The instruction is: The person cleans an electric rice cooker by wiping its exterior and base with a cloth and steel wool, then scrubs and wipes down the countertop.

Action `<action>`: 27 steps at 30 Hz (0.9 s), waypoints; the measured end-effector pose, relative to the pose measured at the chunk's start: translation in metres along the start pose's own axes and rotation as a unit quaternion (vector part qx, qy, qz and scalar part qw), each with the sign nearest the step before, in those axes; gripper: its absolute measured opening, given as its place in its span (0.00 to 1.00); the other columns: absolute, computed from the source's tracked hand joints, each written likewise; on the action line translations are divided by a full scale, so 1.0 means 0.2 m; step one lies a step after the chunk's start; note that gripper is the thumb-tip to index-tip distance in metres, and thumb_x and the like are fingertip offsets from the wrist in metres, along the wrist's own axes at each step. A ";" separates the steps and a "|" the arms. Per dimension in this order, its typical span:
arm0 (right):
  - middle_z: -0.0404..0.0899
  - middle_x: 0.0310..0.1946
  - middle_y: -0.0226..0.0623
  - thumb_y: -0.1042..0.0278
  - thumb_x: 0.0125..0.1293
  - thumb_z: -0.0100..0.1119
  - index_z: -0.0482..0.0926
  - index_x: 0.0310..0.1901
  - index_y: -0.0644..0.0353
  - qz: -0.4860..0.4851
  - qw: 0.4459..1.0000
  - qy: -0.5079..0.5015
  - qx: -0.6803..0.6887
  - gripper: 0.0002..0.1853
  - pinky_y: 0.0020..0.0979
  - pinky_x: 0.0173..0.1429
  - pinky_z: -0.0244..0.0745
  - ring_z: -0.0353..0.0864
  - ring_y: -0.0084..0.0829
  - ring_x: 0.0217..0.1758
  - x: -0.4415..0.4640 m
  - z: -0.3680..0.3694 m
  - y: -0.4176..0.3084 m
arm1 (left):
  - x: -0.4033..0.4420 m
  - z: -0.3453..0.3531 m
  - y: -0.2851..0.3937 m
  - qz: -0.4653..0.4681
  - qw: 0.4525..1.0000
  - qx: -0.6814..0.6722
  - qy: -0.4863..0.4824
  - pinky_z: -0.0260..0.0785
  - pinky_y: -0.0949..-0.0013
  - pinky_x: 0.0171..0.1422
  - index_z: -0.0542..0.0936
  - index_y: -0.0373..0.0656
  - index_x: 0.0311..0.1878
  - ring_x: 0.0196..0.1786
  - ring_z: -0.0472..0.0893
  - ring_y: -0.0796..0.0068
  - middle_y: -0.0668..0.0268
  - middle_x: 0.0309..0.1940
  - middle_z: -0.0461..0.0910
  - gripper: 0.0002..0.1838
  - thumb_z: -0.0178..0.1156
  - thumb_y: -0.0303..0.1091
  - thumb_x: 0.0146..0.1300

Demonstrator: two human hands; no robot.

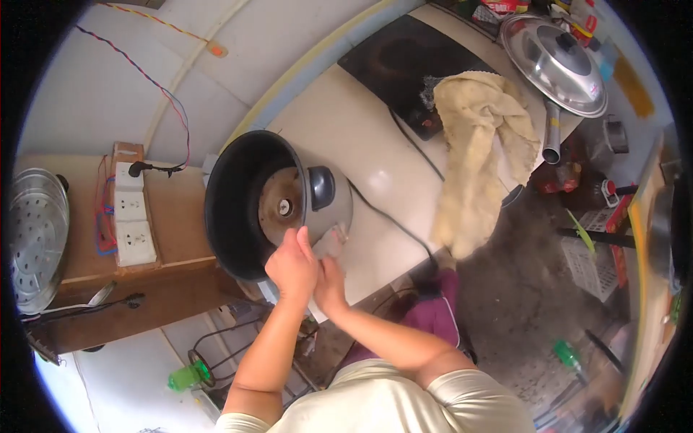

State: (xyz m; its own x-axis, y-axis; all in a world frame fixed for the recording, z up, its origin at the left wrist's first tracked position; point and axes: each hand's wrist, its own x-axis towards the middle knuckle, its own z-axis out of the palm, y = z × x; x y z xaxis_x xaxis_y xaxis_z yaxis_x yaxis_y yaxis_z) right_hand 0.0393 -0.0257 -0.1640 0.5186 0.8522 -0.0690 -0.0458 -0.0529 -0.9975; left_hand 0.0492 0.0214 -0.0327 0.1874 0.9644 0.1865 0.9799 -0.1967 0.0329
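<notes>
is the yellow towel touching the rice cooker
Apart: the head view shows a stretch of pale countertop between the towel and the rice cooker.

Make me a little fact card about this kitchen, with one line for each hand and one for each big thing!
Left hand: fingers curled, by the cooker's near rim
Right hand: beside the left, next to the rag; whether it grips is unclear
Rag: pale, against the cooker's side
Cooker: open, black inside, with a brownish round plate
Towel: yellowish, hanging over the counter edge
Hob: black, flat, partly under the towel
Lid: shiny, round, black knob
Sockets: white, one black plug in
</notes>
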 end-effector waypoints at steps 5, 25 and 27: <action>0.71 0.48 0.61 0.75 0.60 0.43 0.69 0.41 0.70 0.212 0.972 -0.106 -0.002 0.10 0.46 0.54 0.66 0.69 0.57 0.52 0.45 -0.20 0.07 | 0.00 0.01 0.00 0.006 1.000 -0.004 0.013 0.62 0.51 0.24 0.71 0.45 0.27 0.22 0.74 0.46 0.54 0.16 0.73 0.19 0.42 0.46 0.69; 0.75 0.49 0.34 0.53 0.69 0.43 0.71 0.57 0.57 0.302 0.812 -0.477 0.150 0.22 0.28 0.51 0.72 0.74 0.24 0.50 0.61 -0.97 -0.58 | -0.26 0.06 0.21 0.242 0.937 -0.246 -0.061 0.62 0.58 0.56 0.74 0.49 0.54 0.53 0.68 0.53 0.57 0.49 0.69 0.38 0.66 0.21 0.30; 0.78 0.45 0.35 0.47 0.67 0.47 0.79 0.49 0.58 0.267 0.797 -0.542 0.016 0.23 0.26 0.42 0.75 0.78 0.24 0.41 0.81 -1.06 -0.61 | -0.23 0.06 0.22 0.208 0.935 -0.279 -0.061 0.64 0.61 0.51 0.76 0.48 0.51 0.48 0.70 0.56 0.59 0.43 0.69 0.36 0.64 0.19 0.28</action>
State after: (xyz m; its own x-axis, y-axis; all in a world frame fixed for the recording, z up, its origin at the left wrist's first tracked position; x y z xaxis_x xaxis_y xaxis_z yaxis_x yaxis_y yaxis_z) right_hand 0.3094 0.0093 -0.0559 -0.6238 0.6622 -0.4152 -0.0439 -0.5601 -0.8273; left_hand 0.0835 -0.0303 -0.0515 0.5849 0.7900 0.1840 0.6384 -0.5883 0.4963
